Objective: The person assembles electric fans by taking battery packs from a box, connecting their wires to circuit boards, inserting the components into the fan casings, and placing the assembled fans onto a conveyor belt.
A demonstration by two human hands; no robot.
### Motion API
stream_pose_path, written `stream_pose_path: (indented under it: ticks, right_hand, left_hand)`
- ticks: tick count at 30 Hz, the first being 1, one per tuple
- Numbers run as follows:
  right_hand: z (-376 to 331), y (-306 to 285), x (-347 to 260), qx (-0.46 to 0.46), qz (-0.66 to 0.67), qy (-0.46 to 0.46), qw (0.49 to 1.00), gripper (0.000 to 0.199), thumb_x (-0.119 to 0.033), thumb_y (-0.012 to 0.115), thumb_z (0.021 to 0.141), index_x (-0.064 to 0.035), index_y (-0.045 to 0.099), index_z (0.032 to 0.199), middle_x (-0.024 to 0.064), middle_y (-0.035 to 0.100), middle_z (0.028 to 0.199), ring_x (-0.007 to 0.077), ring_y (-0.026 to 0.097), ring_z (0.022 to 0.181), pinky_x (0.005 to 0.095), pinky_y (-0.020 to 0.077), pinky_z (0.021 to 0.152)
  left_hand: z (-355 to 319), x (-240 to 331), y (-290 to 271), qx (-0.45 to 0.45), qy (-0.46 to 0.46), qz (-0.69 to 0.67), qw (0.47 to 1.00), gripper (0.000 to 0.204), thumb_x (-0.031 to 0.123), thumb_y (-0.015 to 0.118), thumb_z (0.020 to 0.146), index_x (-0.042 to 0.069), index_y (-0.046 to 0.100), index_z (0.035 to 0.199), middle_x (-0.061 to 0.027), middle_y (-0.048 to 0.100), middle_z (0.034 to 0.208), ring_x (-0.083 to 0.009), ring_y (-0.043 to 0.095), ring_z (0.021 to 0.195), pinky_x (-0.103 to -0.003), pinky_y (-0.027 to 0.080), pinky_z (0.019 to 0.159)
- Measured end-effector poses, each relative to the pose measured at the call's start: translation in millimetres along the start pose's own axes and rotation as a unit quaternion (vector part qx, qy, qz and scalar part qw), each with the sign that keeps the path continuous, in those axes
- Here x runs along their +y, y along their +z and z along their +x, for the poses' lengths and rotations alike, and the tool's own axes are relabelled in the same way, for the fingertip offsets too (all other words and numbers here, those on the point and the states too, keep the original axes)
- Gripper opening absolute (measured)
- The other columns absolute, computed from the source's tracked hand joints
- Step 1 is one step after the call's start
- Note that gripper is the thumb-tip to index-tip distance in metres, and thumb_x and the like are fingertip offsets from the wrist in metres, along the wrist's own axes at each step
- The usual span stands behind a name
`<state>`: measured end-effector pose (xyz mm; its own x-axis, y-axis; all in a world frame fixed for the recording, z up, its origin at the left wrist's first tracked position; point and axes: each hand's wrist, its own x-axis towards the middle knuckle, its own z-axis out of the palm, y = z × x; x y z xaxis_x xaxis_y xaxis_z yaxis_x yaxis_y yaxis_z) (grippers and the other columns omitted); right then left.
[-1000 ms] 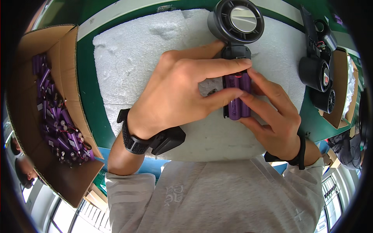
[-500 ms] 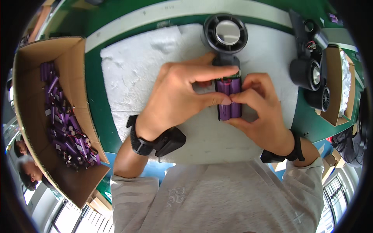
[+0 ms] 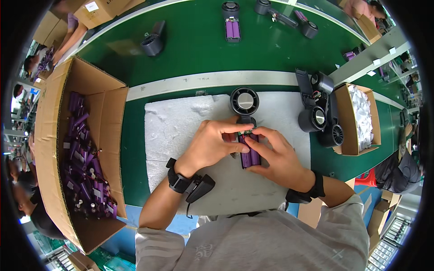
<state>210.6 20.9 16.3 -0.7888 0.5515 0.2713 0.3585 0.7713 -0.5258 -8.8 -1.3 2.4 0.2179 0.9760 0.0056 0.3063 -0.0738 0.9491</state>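
On the white foam sheet (image 3: 181, 122) lies a black handheld fan (image 3: 245, 101), its round head with the silver centre pointing away from me. Its handle is open and shows two purple battery cells (image 3: 251, 158) side by side, with a small green circuit board (image 3: 245, 133) above them. My left hand (image 3: 208, 145) is closed around the handle's left side, fingers at the board and thumb on the cells' upper end. From the right, my right hand (image 3: 281, 159) grips the handle and cells, its thumb low and its fingertips near the board. The fingers partly cover the board and wires.
A cardboard box (image 3: 53, 158) of purple battery cells (image 3: 83, 167) stands at left. On the right are several black fan bodies (image 3: 313, 118) and a smaller box (image 3: 355, 151) with white pieces. Beyond a pale rail (image 3: 194, 81), more fans lie on the green surface (image 3: 190, 49).
My view has tilted up, bringing the far green surface into sight. My right fingers have shifted up the cells toward the circuit board; my left hand keeps its hold.
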Motion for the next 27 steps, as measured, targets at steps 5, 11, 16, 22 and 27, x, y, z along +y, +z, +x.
stream_pose_path:
  ticks: [5,11,16,22,27]
  right_hand:
    - [18.5,-11.4,-6.1,-0.044,-0.109,-0.008,0.993,0.068,-0.02,0.084,0.065,-0.0001,0.056,0.123,0.0137,0.048,0.128,0.0321,0.058,0.104,0.0429,0.0508,0.087]
    - [103.0,-47.6,76.7,-0.053,-0.249,0.128,0.958,0.062,-0.013,0.076,0.072,0.005,0.051,0.126,0.0209,0.052,0.128,0.0397,0.057,0.11,0.0419,0.0484,0.093]
    - [167.5,-138.2,176.3,-0.049,-0.352,0.128,0.926,0.051,-0.019,0.071,0.079,-0.0009,0.055,0.124,0.0212,0.059,0.12,0.0393,0.056,0.112,0.0435,0.0465,0.094]
    - [216.5,-167.6,313.0,-0.073,-0.365,0.218,0.902,0.033,-0.009,0.061,0.079,-0.0037,0.062,0.111,0.0204,0.066,0.108,0.0386,0.062,0.102,0.0406,0.048,0.09]
    - [165.0,-214.5,426.7,-0.018,-0.369,0.112,0.922,0.05,-0.002,0.065,0.074,-0.0106,0.057,0.123,0.015,0.07,0.097,0.0381,0.067,0.089,0.0456,0.0534,0.077]
  left_hand:
    - [1.3,0.6,6.4,0.068,0.034,-0.028,0.997,0.057,0.001,0.08,0.072,0.01,0.063,0.126,-0.0098,0.068,0.106,-0.015,0.064,0.084,-0.029,0.054,0.077]
    - [3.6,-2.7,7.6,0.123,0.033,0.011,0.992,0.047,0.005,0.076,0.078,0.008,0.062,0.123,-0.0112,0.065,0.118,-0.0199,0.066,0.08,-0.031,0.056,0.073]
    - [5.2,-8.7,7.8,0.119,0.06,0.022,0.991,0.041,0.003,0.073,0.079,0.007,0.064,0.119,-0.0108,0.065,0.118,-0.0195,0.066,0.083,-0.03,0.056,0.073]
    - [-0.8,-17.3,6.8,0.144,0.069,0.036,0.986,0.033,0.002,0.072,0.079,0.005,0.066,0.111,-0.0113,0.065,0.115,-0.0202,0.066,0.08,-0.03,0.056,0.071]
    - [8.7,-16.6,16.7,0.143,0.13,0.009,0.981,0.027,0.001,0.071,0.078,0.003,0.067,0.105,-0.0122,0.064,0.114,-0.0206,0.065,0.074,-0.03,0.056,0.069]
